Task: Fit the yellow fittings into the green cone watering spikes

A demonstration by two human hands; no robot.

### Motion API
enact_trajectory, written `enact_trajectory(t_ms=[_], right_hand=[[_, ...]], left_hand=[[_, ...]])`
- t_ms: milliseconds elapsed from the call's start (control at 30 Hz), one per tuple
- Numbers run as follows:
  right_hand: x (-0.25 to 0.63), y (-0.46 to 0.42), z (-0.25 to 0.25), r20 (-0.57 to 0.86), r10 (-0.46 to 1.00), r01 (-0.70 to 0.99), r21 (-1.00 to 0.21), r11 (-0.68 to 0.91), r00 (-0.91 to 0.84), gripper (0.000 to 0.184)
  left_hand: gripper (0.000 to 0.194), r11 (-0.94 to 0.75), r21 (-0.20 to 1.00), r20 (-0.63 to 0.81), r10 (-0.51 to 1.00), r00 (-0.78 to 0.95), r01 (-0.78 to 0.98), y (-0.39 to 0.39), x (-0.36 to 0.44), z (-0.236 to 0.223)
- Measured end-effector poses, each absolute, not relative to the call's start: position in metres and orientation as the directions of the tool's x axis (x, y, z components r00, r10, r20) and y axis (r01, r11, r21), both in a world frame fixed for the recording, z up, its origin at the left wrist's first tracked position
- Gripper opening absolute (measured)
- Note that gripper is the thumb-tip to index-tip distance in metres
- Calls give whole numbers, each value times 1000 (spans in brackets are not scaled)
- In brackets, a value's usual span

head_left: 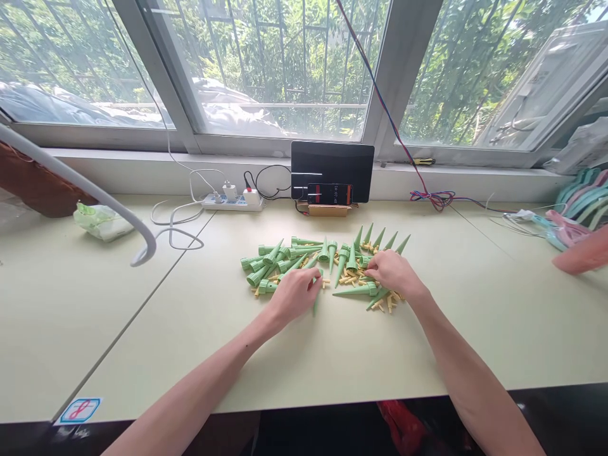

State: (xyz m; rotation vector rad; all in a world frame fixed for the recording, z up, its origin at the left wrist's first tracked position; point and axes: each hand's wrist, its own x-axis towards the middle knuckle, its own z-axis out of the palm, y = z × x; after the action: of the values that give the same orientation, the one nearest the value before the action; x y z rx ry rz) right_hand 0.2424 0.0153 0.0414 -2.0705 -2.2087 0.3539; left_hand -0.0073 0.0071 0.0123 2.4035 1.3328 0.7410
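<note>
My left hand [295, 295] is closed round a green plastic watering spike [315, 306], whose tapered end points down toward the table. A small yellow valve piece [325, 282] shows just beside its fingertips. My right hand [392, 273] reaches into the right side of the pile, its fingers pinched together among small yellow valve pieces [350, 278]; what they grip is hidden. More green spikes [259, 275] lie heaped to the left, with yellow pieces under and between them. On the right, one green spike [354, 291] lies flat, and several others point away from me.
Behind the pile, a phone [329, 194] leans on a cardboard stand [327, 211] before a dark tablet-like screen [332, 163]. A power strip [234, 202] with white cables lies back left. A curved white tube [118, 206] crosses the left side. Red-blue wires [433, 199] lie back right.
</note>
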Motion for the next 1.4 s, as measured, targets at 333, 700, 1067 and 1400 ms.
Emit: enact_trajectory(t_ms=[333,700,1067,1400], right_hand=[[242,14,40,-91,984,955,-270,125,-154,28],[239,12,43,-28,979,950,-246,190,-203,26],[236,17,32,-20,973,957,-186,224,-231,23],[231,21,29,-9,975,960,-180,215,-221,22]], left_hand=[[20,-530,481,298,848,438,699,7,-8,12],[21,-527,485,300,850,433,698,7,-8,13],[24,-539,455,302,842,447,709,8,-10,10],[26,-530,449,291,848,443,719,9,-11,12]])
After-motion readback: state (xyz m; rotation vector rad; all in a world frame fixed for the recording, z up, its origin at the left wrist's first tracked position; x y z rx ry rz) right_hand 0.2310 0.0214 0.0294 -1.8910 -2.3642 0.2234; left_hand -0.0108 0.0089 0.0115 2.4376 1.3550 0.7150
